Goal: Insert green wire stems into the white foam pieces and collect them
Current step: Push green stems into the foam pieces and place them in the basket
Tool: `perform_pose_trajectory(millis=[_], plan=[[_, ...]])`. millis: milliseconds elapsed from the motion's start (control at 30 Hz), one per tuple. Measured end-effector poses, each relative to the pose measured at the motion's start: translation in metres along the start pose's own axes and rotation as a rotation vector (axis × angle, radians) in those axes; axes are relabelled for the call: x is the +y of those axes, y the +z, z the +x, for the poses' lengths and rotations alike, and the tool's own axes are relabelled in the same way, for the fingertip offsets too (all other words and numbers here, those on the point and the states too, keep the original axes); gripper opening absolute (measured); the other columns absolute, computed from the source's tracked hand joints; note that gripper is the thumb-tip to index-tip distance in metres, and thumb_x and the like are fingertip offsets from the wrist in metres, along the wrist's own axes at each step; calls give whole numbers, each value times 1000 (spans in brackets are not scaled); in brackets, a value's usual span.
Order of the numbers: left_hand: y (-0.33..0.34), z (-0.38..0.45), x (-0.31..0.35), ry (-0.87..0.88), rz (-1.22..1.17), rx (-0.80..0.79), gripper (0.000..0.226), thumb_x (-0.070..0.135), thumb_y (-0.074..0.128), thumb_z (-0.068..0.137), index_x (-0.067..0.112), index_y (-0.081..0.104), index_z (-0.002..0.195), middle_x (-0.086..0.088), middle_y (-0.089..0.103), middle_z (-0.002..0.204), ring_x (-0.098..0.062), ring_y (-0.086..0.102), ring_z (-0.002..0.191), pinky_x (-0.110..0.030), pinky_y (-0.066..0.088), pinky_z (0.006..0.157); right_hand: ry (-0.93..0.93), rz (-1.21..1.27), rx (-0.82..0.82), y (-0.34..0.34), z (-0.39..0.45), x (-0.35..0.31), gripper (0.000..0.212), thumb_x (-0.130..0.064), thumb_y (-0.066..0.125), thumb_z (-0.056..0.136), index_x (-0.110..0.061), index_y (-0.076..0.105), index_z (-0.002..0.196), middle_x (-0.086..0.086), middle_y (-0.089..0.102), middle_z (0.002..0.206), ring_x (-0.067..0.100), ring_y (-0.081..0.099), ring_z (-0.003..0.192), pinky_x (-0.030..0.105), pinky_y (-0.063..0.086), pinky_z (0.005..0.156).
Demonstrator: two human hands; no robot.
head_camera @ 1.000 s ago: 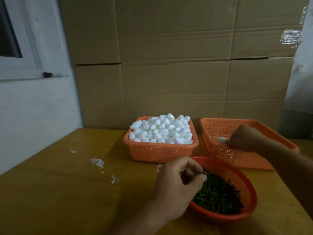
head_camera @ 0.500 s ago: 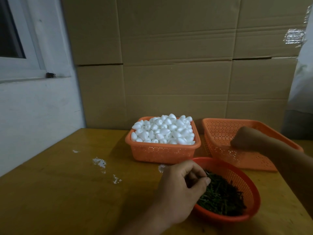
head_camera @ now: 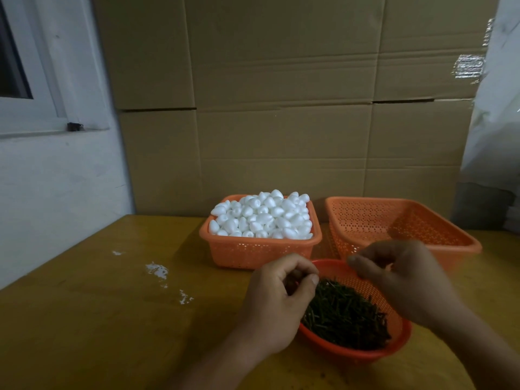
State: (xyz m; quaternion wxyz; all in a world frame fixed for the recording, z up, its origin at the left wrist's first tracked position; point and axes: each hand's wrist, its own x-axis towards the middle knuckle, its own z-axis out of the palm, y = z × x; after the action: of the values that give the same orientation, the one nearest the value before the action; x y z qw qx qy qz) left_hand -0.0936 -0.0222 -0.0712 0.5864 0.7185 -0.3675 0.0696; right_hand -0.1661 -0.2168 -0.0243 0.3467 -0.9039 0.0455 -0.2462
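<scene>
The left hand (head_camera: pixel 277 302) hangs over the left rim of the round red bowl (head_camera: pixel 351 353), near the front edge of the table (head_camera: pixel 98 319). Its fingers are curled in with the thumb against them, like a pinch. It may have a thin stem, but I cannot tell. The right hand (head_camera: pixel 405 280) is over the back of the bowl with loosely bent fingers, and I see nothing in it.

The green stems (head_camera: pixel 346 313) lie in a heap in the bowl. They look thin, stiff and very light, so one is best picked by its middle with two fingertips. The ends could poke.

The white foam pieces (head_camera: pixel 263 216) fill the square orange basket (head_camera: pixel 253 251) at the back of the table. Foam is light and soft and dents easily, so hold one gently by its fat sides. The wide orange tray (head_camera: pixel 450 237) at the back right looks ready for the finished ones.
</scene>
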Motion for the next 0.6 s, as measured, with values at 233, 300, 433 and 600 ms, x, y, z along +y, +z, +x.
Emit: perform_pose_trajectory(millis=[233, 300, 433, 600], plan=[[-18, 18, -5, -167, -3, 40, 22, 8, 65, 95, 29, 67, 95, 4, 65, 84, -9, 60, 65, -18, 45, 53, -78, -54, -2, 15, -8, 6, 19, -38, 69, 87, -32, 72, 70, -15, 70, 67, 2, 64, 60, 28, 54, 54], [-25, 25, -7, -192, 28, 33, 25, 4, 65, 95, 29, 67, 96, 3, 63, 86, -11, 59, 65, -22, 47, 53, -82, -51, -3, 16, -8, 9, 17, -38, 69, 87, -33, 73, 71, -18, 70, 70, -1, 65, 62, 25, 54, 54], [-55, 45, -11, -124, 241, 70, 23, 7, 64, 94, 29, 68, 96, 10, 65, 85, 0, 57, 58, -16, 46, 54, -85, -47, 1, 17, -8, 11, 17, -36, 71, 87, -33, 72, 70, -23, 69, 70, -3, 64, 62, 18, 51, 54], [-103, 83, -21, -48, 678, 89, 29, -1, 60, 91, 20, 71, 108, 11, 58, 91, -4, 53, 72, -27, 46, 73, -94, -57, 3, 17, -8, 10, 18, -35, 72, 87, -33, 72, 69, -22, 68, 67, -2, 62, 56, 14, 45, 48]])
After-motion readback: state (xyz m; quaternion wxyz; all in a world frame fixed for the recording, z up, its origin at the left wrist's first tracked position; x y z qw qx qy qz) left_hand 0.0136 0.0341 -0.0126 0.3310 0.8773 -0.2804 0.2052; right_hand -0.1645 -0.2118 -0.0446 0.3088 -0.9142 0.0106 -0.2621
